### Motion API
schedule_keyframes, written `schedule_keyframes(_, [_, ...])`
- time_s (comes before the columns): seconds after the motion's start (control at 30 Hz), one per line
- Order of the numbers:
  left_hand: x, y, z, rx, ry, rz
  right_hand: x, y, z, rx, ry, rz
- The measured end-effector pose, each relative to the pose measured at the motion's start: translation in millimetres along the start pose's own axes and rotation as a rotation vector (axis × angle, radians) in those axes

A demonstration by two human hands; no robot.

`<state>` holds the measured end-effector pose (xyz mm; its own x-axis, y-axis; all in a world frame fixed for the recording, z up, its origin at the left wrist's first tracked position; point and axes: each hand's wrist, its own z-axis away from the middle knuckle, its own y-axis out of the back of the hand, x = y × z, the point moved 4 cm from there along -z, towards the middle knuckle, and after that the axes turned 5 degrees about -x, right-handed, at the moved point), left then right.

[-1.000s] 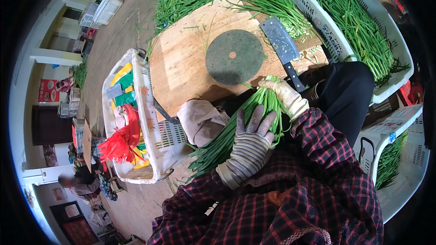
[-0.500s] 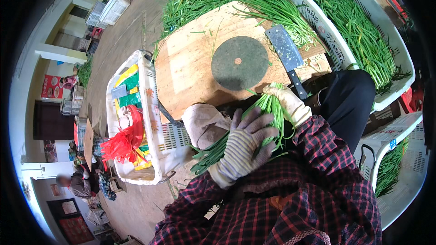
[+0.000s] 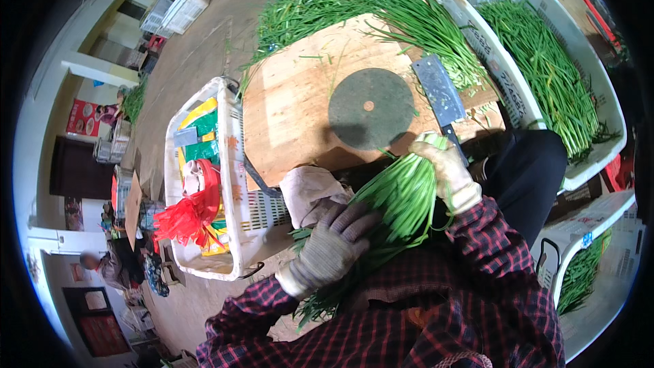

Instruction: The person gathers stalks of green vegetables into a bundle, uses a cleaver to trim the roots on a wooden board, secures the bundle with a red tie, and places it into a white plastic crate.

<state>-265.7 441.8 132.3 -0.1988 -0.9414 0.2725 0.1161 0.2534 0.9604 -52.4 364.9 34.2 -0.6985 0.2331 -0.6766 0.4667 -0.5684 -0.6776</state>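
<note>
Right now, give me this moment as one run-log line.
right hand: holding green bunch; left hand: over same bunch; cleaver: on board

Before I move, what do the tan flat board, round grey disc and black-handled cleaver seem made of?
Tan flat board: probably bare wood, matte, with patchy tones. Round grey disc: dull, mottled; stone, rubber or abrasive, I cannot tell. Black-handled cleaver: likely steel blade, grey, flecked with scraps; handle evenly black, perhaps plastic.

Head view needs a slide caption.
Gloved right hand grips a bundle of green stalks, left hand at its leafy end, near a cleaver on a wooden board.
</note>
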Motion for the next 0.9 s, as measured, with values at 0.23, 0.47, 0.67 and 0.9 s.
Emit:
schedule_keyframes(0.23, [16, -34, 61, -0.074, 0.227, -0.115, -180, -72, 80, -0.161, 0.637, 0.418])
schedule_keyframes(0.47, [-49, 41, 41, 0.233, 0.440, 0.216, -282, -145, 104, -0.014, 1.095, 1.085])
schedule_keyframes(0.67, [-47, 125, 0, 1.017, 0.250, 0.608, -282, -199, 70, -0.070, 1.101, 1.296])
schedule_keyframes(0.9, [-4, 167, -63, 1.010, 0.016, 0.743, -211, -250, 62, -0.344, 1.192, 1.274])
